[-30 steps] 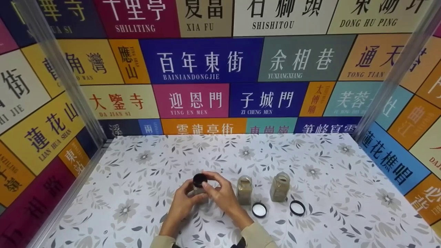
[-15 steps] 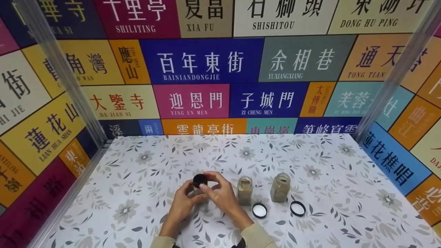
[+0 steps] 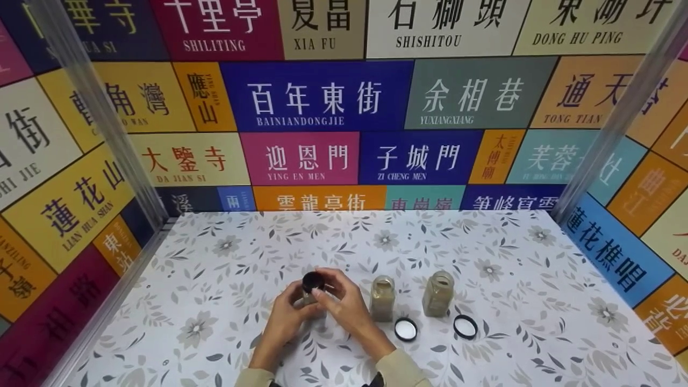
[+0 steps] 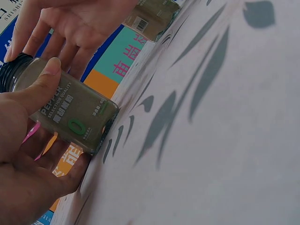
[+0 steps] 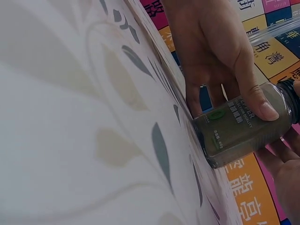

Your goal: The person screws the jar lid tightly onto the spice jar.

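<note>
A clear pepper jar (image 4: 70, 103) with greyish-brown powder stands upright on the table, its black lid (image 3: 313, 280) on top. My left hand (image 3: 286, 316) grips the jar's body, with the thumb across the printed label in the left wrist view. From the other side my right hand (image 3: 350, 307) holds the lid, thumb on its near side and fingers round the far side. To the right stand two similar jars, a nearer one (image 3: 382, 301) and a farther one (image 3: 438, 294), both with their mouths uncovered.
Two black lids with white undersides lie in front of those jars, one lid (image 3: 406, 329) near the middle jar and another lid (image 3: 465, 327) farther right. A floral cloth covers the table (image 3: 226, 269). Sign-covered panels (image 3: 317, 97) rise behind and at both sides.
My right thumb has shifted slightly on the black lid. The left hand keeps its grip, and the jar and the loose lids stay where they were.
</note>
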`<state>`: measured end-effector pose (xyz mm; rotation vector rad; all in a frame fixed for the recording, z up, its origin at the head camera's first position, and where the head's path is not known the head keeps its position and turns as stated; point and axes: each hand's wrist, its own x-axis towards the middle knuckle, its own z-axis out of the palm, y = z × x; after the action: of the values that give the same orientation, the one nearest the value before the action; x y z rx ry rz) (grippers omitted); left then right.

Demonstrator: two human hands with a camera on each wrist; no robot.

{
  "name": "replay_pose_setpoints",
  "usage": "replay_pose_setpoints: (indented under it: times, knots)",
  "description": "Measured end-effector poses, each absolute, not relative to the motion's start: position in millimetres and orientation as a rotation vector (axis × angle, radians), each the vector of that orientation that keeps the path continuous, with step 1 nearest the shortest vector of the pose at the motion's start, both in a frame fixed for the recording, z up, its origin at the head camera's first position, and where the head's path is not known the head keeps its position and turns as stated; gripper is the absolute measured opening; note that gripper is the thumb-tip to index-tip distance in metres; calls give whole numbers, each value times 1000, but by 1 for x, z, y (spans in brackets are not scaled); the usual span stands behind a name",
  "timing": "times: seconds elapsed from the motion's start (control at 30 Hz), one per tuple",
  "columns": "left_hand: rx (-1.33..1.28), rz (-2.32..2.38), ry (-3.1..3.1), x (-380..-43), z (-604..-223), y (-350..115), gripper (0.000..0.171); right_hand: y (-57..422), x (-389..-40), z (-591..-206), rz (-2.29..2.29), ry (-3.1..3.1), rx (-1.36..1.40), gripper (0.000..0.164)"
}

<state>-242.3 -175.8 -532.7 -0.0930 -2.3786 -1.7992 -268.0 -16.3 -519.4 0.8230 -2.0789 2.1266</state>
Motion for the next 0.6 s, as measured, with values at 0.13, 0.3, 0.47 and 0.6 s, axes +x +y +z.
replay_pose_setpoints:
  times: [0.13, 0.3, 0.47, 0.6]
  knots:
    - [-126, -1827, -2350, -243, -533, -177, 58, -17, -268, -519, 2148, -2088, 780, 43]
    - [-142, -1862, -2331, -243, -534, -177, 56, -18, -268, -518, 2161, -2108, 743, 43]
    - [-152, -1877, -2318, -243, -535, -177, 54, -18, -268, -517, 2154, -2139, 708, 47]
    - [-167, -1880, -2309, -242, -536, -177, 53, -16, -267, -516, 2139, -2164, 712, 52]
